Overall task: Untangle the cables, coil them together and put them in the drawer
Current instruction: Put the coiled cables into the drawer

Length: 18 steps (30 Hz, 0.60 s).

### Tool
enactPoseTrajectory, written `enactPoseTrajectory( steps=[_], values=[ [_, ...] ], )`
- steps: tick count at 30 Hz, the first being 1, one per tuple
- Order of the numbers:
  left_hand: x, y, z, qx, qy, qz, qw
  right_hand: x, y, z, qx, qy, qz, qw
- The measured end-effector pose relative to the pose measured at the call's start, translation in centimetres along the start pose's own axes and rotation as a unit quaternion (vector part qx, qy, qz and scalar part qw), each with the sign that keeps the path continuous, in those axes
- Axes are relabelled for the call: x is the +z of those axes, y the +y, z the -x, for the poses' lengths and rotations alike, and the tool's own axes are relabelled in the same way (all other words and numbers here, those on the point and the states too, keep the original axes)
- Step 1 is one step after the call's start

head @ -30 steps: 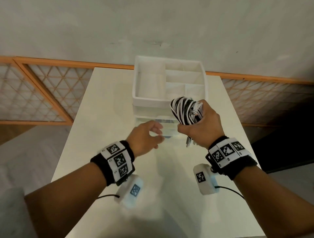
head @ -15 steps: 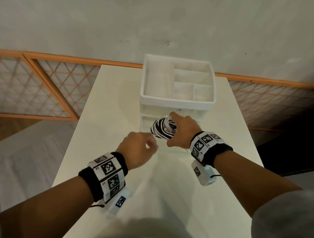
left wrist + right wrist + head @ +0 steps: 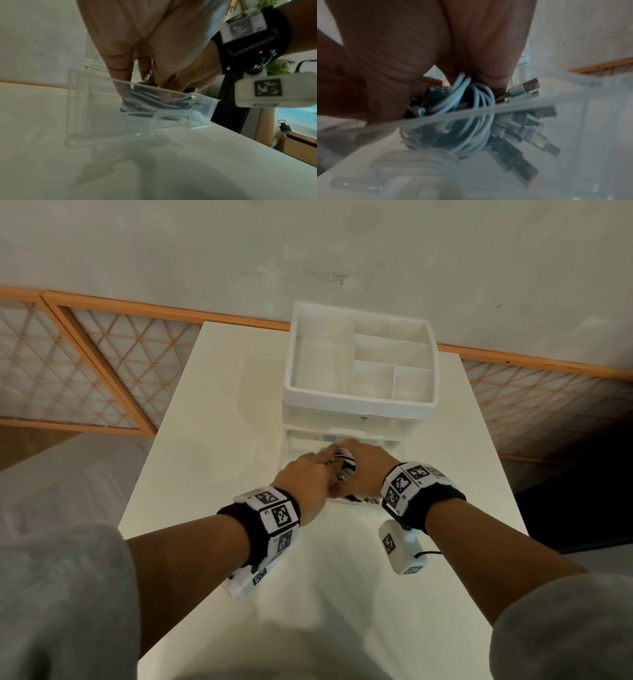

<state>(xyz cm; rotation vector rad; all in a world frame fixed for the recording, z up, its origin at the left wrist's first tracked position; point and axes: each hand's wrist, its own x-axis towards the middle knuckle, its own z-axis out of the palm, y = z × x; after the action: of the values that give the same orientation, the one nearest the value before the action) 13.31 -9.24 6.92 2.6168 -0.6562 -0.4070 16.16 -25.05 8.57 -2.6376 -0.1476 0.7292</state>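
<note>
The cable coil, black and white strands wound together, sits low inside the clear open drawer at the base of the white organizer. My right hand grips the coil from above, and USB plugs stick out beside its fingers. My left hand comes in from the left, fingers curled down onto the coil inside the drawer. Most of the coil is hidden under both hands in the head view.
The organizer's top tray has several empty compartments. It stands at the far end of a white table. A second, shut drawer front lies above the open one. Bare tabletop lies left, right and near me.
My right hand has carried the coil down from in front of the organizer's top into the open drawer. My left hand has moved right from the drawer's front onto the coil.
</note>
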Motion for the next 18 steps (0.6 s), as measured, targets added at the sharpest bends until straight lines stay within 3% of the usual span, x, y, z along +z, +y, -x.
enactPoseTrajectory(
  steps=[8,12,15,18],
  values=[
    [-0.1,1.1,-0.3,-0.034,-0.038,-0.078,0.996,-2.7,-0.2,4.6,-0.014,0.073,0.014,0.997],
    [-0.2,1.2,-0.2,-0.033,-0.044,-0.082,0.995,3.5,-0.7,7.3,-0.030,0.050,0.142,0.988],
    [-0.5,1.3,0.0,-0.029,-0.052,-0.050,0.997,8.3,0.2,7.8,-0.041,0.167,0.204,0.964],
    [-0.9,1.5,0.3,-0.033,-0.037,-0.013,0.999,9.2,2.3,6.5,-0.087,0.277,0.206,0.934]
  ],
)
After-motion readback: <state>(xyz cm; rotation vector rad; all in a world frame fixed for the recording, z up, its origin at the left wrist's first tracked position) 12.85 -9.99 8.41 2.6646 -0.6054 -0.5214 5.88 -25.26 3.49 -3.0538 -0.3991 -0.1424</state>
